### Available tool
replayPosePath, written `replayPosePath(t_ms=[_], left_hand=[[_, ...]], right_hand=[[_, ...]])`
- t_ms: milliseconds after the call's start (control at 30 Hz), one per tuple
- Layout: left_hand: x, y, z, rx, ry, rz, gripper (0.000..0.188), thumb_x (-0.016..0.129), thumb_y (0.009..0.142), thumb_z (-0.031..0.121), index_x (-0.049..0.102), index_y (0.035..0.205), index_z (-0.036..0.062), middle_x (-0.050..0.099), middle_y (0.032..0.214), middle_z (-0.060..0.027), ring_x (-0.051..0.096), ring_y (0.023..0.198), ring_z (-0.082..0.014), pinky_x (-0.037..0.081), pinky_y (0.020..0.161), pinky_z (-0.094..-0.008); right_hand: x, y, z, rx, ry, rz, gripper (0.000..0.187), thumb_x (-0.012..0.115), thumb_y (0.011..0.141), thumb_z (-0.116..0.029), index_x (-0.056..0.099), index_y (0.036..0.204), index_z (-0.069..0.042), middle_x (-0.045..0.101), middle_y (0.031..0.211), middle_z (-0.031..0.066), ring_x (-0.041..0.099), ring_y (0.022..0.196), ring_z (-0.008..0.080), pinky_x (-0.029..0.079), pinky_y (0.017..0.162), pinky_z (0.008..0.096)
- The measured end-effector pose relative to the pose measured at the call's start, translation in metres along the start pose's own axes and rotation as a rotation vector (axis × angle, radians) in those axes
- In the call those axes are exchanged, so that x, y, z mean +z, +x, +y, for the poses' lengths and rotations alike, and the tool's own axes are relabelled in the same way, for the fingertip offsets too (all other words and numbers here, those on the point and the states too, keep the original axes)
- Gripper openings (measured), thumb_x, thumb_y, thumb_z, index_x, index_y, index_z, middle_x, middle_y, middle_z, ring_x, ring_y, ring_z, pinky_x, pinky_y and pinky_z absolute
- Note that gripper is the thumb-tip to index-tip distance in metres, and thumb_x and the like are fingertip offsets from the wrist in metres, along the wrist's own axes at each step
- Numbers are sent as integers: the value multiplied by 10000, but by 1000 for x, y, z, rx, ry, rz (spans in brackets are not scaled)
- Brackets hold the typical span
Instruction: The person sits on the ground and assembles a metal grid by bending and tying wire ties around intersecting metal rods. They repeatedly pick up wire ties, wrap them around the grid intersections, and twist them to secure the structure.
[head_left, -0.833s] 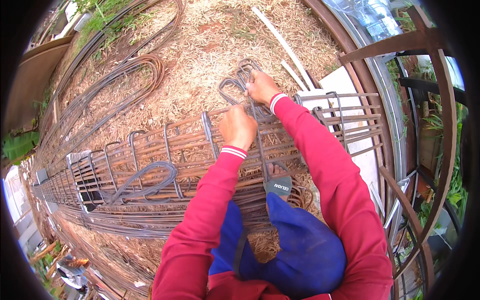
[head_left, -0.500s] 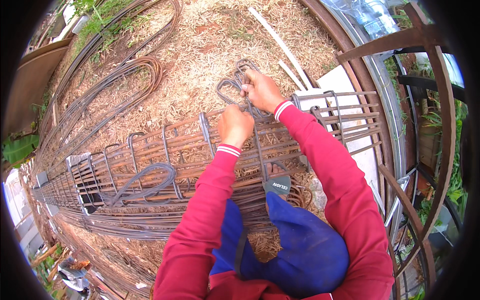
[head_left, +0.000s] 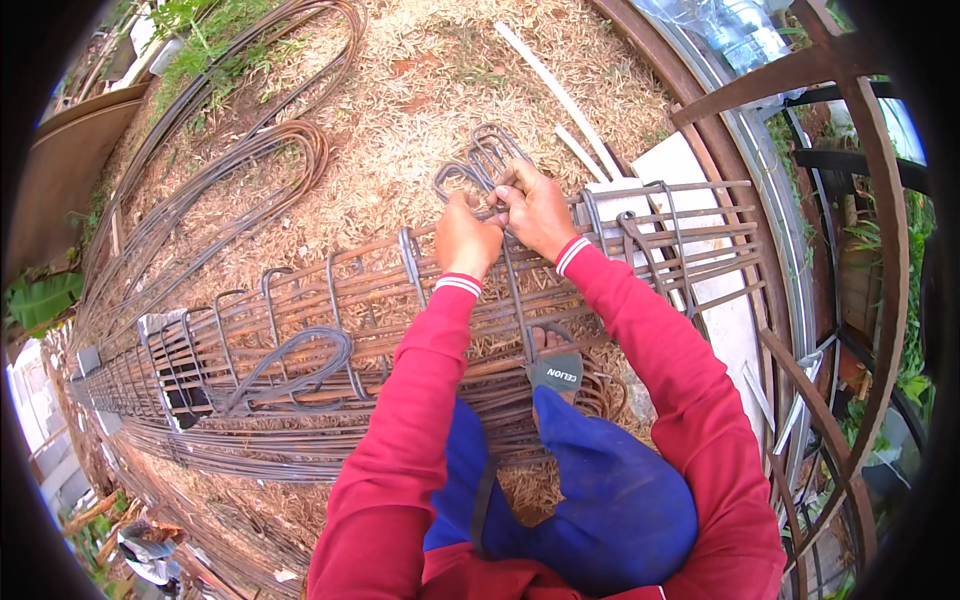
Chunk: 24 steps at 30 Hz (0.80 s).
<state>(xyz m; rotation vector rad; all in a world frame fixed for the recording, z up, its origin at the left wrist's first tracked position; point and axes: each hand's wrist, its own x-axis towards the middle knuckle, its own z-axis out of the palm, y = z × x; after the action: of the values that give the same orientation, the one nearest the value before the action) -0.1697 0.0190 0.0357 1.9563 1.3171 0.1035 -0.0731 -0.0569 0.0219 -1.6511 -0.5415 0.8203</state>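
A long cage of rusty reinforcing bars (head_left: 390,262) with dark stirrups runs across in front of me. My left hand (head_left: 468,238) is closed in a pinch at the cage's far top bar. Right beside it, my right hand (head_left: 537,212) has its thumb and fingers pressed together at the same bar, near a stirrup (head_left: 516,290) that crosses the cage. The fingertips almost meet, and what they pinch is hidden or too thin to make out. Just beyond them are several grey bent steel stirrups (head_left: 486,150), bunched together.
A coil of wire (head_left: 300,362) lies on the cage's left part. Long bent bars (head_left: 270,150) rest on the straw-covered ground at far left. White strips (head_left: 560,85) lie beyond my hands. A curved rusty metal frame (head_left: 890,250) stands at right. My sandalled foot (head_left: 555,370) is beside the cage.
My right hand has come down and nearer to me from the bunched stirrups to the bar beside my left hand. My left hand has barely moved, and its fingers now meet the right's.
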Motion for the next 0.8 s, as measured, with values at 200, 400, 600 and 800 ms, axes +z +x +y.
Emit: replayPosePath(t_ms=[200, 400, 600, 800], left_hand=[[-7, 8, -2, -31, -11, -258, 326, 826, 776, 294, 785, 1049, 121, 735, 966, -216, 713, 937, -342, 546, 852, -413], [-9, 12, -6, 99, 22, -250, 344, 823, 792, 282, 775, 1054, 65, 748, 940, -189, 731, 867, -288, 545, 822, -375], [-7, 15, -9, 132, 56, -246, 366, 820, 785, 325, 773, 1051, 78, 731, 960, -208, 714, 928, -348, 549, 837, -416], [-12, 14, 0, 127, 104, -283, 338, 807, 794, 319, 776, 1025, 75, 727, 936, -208, 708, 906, -366, 552, 818, -436]], right_hand=[[-6, -20, 9, -53, 112, 49, 62, 521, 959, 54, 539, 941, -3, 709, 931, 109, 665, 866, 130, 533, 748, 277], [-23, -30, 11, -59, 99, -47, 62, 519, 972, 41, 549, 943, -5, 725, 1013, 114, 634, 929, 108, 515, 817, 292], [-43, -39, 6, -408, -538, -56, 118, 644, 852, 0, 676, 950, -58, 675, 902, 97, 623, 903, 289, 478, 825, 400], [-49, -43, 3, -634, -829, -142, 167, 660, 817, -36, 694, 978, -65, 664, 934, 63, 601, 938, 277, 457, 859, 394]])
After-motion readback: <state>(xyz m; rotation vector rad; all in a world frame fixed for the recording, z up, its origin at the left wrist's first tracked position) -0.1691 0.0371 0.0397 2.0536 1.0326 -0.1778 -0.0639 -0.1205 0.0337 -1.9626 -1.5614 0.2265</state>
